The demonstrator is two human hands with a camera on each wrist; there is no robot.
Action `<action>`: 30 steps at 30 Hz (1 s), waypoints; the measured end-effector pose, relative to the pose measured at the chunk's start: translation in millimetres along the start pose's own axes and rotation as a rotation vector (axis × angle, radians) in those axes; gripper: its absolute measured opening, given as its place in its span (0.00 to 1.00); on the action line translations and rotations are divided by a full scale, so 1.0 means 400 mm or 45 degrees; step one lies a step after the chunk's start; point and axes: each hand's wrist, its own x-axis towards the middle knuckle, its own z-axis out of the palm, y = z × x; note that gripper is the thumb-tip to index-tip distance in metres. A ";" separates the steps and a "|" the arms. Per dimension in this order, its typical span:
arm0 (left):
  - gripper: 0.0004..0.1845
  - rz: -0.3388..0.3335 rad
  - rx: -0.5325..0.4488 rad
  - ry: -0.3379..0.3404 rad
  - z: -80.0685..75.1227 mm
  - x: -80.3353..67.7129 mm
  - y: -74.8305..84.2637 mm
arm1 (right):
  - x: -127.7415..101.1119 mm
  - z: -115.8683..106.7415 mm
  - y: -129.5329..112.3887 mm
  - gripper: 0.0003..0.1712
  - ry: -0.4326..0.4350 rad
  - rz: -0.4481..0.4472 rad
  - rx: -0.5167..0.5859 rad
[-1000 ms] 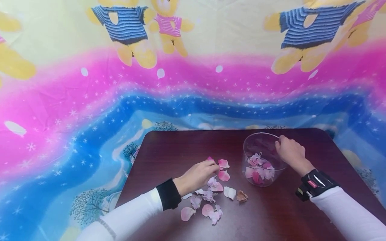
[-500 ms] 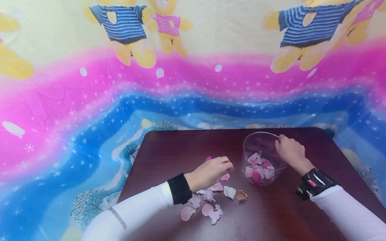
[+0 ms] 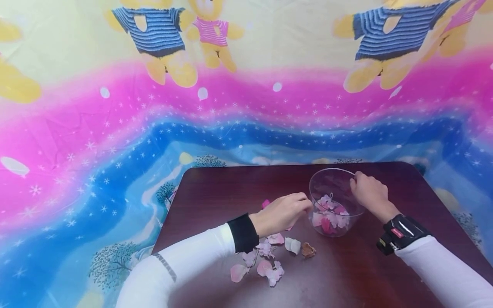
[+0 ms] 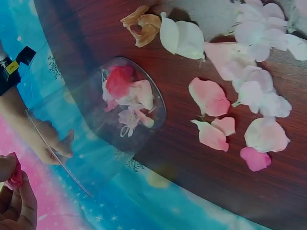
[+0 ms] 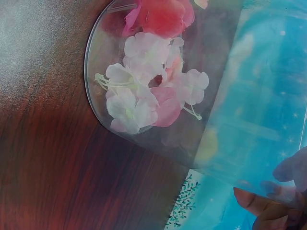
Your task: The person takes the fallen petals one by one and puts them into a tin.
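Note:
A clear glass jar (image 3: 334,188) stands on the dark wooden table (image 3: 215,188) with pink and white petals (image 3: 331,216) in its bottom. My right hand (image 3: 356,182) grips its far right rim. My left hand (image 3: 304,204) hovers just left of the jar's rim. In the left wrist view, the left hand (image 4: 12,179) pinches a small deep-pink petal (image 4: 15,173) beside the jar (image 4: 129,100). Loose petals (image 3: 269,256) lie on the table under and behind my left wrist. The right wrist view looks through the jar wall at the petals (image 5: 148,86).
A brown dried petal (image 3: 308,249) and a white one (image 3: 292,245) lie in front of the jar. A bright cartoon-bear cloth (image 3: 115,128) hangs behind and drapes round the table. A black device (image 3: 400,233) is strapped on my right wrist.
My left hand has lifted a pink petal from the loose pile and moved right, up to the jar's rim. The right hand and the jar have stayed put.

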 end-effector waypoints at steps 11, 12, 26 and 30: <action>0.09 0.023 0.082 0.041 0.007 0.070 0.016 | 0.000 0.003 0.003 0.19 0.001 0.011 0.001; 0.09 0.022 0.086 0.043 0.008 0.076 0.017 | 0.000 0.004 0.003 0.19 0.002 0.011 0.001; 0.05 -0.044 0.241 -0.028 0.028 0.177 0.040 | -0.007 0.008 -0.002 0.17 0.017 0.030 0.009; 0.06 -0.050 0.320 -0.007 0.034 0.203 0.039 | -0.006 0.011 0.001 0.17 0.019 0.035 0.011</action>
